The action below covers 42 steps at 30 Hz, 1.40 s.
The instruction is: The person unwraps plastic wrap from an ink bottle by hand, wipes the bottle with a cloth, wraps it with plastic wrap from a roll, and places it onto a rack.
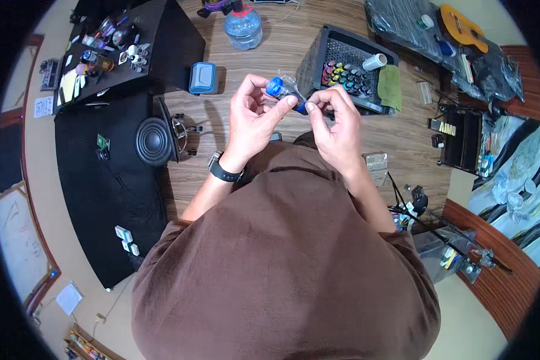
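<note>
A small bottle with a blue cap (275, 86) is held tilted in front of my chest, with clear plastic film (288, 78) around its upper part. My left hand (255, 117) grips it between thumb and fingers. My right hand (337, 123) pinches at the bottle's dark blue lower end, thumb against forefinger. Just beyond my right hand stands a black crate (309, 67) holding several small bottles with coloured caps (342, 78) and a white roll (374, 62).
A green cloth (390, 87) hangs on the crate's right side. Beyond my hands are a blue-grey box (203, 78) and a large water jug (243, 31). At the left are a black desk (174, 36) and a round black speaker (153, 141).
</note>
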{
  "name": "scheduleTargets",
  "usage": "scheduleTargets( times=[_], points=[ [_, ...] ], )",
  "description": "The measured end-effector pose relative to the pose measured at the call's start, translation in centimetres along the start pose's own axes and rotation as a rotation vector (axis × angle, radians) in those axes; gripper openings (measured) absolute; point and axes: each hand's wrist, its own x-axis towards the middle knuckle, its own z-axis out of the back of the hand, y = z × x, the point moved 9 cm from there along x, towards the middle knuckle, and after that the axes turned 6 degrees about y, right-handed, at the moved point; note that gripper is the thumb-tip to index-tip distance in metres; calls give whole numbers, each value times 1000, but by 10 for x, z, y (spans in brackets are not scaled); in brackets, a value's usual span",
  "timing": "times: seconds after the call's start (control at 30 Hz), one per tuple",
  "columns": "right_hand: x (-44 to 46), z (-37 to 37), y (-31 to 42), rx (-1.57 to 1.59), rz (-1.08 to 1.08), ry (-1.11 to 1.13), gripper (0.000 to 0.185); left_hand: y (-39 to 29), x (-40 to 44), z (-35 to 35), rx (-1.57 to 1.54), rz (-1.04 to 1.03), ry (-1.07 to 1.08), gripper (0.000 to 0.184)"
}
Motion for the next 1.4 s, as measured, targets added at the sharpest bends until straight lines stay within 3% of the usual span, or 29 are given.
scheduleTargets(
  times=[0.1,0.2,0.73,1.03,1.13,1.4],
  points=[
    [9,-3,-1,-26,0,31,5,1,0,6,-29,-8,-10,28],
    [12,-6,-16,88,-119,78,4,6,-3,9,-103,40,-9,29],
    [20,-14,-50,587,-272,180,9,8,-3,3,-273,73,111,35],
    [11,-25,-45,313,-220,302,13,12,2,-22,-173,130,229,39],
    [4,-24,-49,390,-239,248,15,29,-1,-22,-420,263,162,41],
    [-6,-32,-49,417,-310,200,16,33,-13,-25,-700,340,195,38]
  ],
)
